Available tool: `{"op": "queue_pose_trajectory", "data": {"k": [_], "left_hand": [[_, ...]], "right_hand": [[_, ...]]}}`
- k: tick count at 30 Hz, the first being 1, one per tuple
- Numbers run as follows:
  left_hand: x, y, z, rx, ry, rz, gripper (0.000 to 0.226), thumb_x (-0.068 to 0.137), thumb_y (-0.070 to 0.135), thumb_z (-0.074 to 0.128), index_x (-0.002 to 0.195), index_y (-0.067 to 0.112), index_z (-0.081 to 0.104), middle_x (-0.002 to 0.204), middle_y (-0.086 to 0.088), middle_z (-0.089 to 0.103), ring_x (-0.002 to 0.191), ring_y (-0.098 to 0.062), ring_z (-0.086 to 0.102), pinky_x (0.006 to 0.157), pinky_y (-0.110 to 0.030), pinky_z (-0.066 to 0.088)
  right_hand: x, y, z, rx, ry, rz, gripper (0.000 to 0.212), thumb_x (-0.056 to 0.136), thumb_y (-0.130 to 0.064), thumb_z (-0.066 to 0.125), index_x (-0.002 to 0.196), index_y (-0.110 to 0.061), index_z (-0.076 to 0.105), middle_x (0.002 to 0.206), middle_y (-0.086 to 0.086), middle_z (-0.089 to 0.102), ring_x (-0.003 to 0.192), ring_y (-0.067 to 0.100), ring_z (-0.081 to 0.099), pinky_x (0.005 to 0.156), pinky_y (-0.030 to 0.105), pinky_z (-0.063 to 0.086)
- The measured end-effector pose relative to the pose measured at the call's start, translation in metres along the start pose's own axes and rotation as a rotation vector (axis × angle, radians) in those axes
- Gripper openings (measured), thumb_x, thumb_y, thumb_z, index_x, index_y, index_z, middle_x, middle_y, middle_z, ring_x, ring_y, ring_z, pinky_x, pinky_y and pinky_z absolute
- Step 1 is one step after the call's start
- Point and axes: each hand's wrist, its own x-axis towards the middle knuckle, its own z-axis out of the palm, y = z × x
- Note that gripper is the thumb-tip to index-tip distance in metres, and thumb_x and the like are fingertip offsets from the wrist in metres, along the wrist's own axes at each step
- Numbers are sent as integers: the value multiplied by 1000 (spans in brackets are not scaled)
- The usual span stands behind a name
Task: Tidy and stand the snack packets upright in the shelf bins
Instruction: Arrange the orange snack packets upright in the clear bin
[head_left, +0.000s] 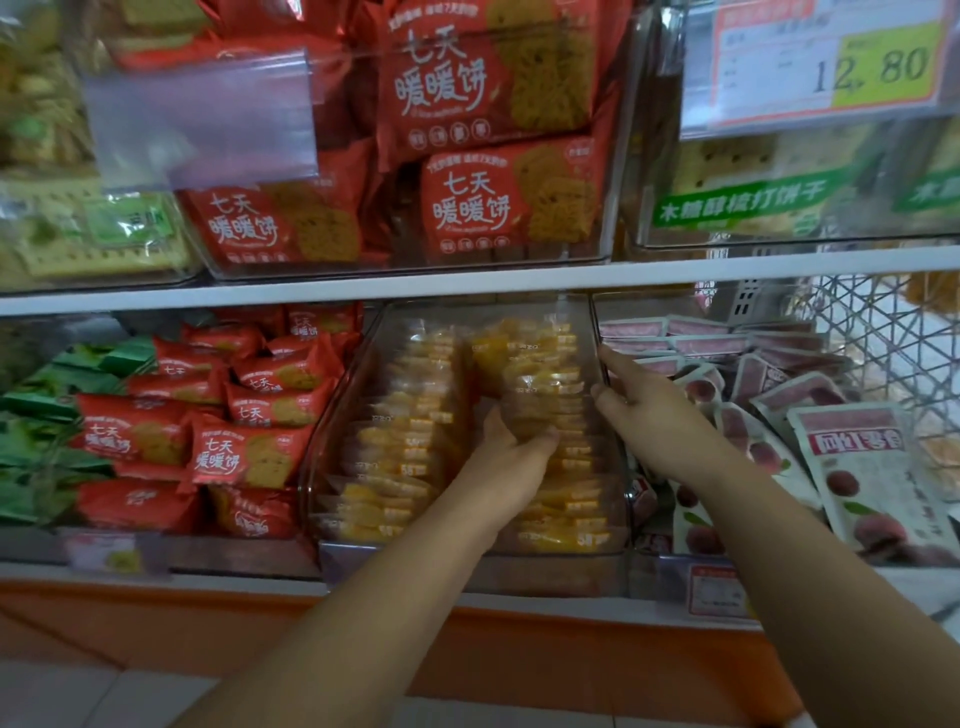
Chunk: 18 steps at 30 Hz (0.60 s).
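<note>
Risk I see: the wrappers look slippery, so the clutch of yellow snack packets (540, 387) could fan out of my left hand (511, 460) and flop flat, or tip onto the neighbouring row (405, 415) just left of the grip. A hard shove could also skid the clear bin (332, 431). The left hand's fingers and thumb curl round that clutch, which sits above and just beyond the palm. The right hand (644, 410) is spread and holds nothing, fingertips at the bin's right wall, just right of the clutch.

Clear glossy plastic bin (340, 415); transparent film packets (410, 441); red wrappers (244, 454) shiny, probably foil.
</note>
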Motion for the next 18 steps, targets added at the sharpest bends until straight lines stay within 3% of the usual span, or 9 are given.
{"op": "queue_pose_trajectory", "data": {"k": [4,7,11,13,15,18], "left_hand": [[3,-1,-2,43,-21,-32,77,92,53,47,150,34,0,148,2,35,131,-22,40,111,-40,32],[-2,0,1,6,-51,-1,82,89,53,50,149,36,-3,147,3,36,130,-20,41,111,-40,33],[-7,0,-7,-27,-121,-3,91,82,57,56,148,37,-3,147,4,35,130,-19,40,111,-42,32],[-14,5,-12,32,-121,18,99,75,63,55,149,34,-3,151,6,29,135,-19,34,114,-37,27],[-23,8,-24,124,-110,139,79,88,54,52,150,29,10,146,13,30,136,-14,30,108,-23,20],[-38,9,-50,249,-8,330,48,98,35,46,144,30,34,138,13,43,127,-5,40,94,-12,28]], "right_hand": [[1,1,1,-14,1,-26,33,96,-11,42,128,-14,48,107,6,60,92,14,51,66,23,34],[-3,-3,0,24,18,-37,37,97,-10,41,133,-15,45,104,-4,54,96,9,47,63,5,34],[-4,-6,0,-9,-6,-6,38,97,-11,43,135,-14,44,106,-4,50,104,11,48,69,14,32],[-1,-5,-4,-138,3,-39,40,96,-13,48,135,-15,45,125,5,53,124,21,44,84,18,33],[5,-9,-8,-328,41,-83,46,94,-17,53,138,-13,43,144,10,41,135,23,34,100,23,27],[27,-24,-5,-477,6,-188,43,92,-19,55,135,-15,49,138,7,50,124,25,48,97,26,35]]}}
